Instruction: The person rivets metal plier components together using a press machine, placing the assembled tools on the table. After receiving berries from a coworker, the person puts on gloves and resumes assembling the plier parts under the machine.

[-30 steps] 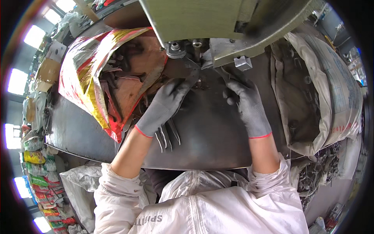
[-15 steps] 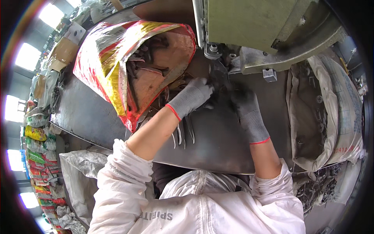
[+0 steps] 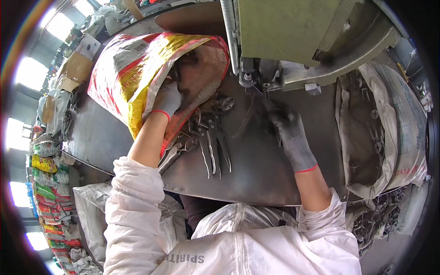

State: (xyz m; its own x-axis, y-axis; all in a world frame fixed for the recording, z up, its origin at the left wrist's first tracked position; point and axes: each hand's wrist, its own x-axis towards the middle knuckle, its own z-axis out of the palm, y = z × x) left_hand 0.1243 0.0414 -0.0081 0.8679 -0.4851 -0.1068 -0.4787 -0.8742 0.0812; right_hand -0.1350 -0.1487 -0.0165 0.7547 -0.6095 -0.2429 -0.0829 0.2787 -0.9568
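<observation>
1. Dark metal desk under a green press machine carries loose metal plier blanks.
2. Left hand, gloved, reaches into the red-yellow sack; whether its fingers grip anything I cannot tell.
3. Right hand, fingers closed on a dark metal piece beneath the press.
4. Grey sack stands right.

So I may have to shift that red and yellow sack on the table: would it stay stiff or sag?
The sack would probably sag: its woven skin is creased and its mouth gapes around the left hand. It is likely heavy, since dark metal parts spill from it.
</observation>
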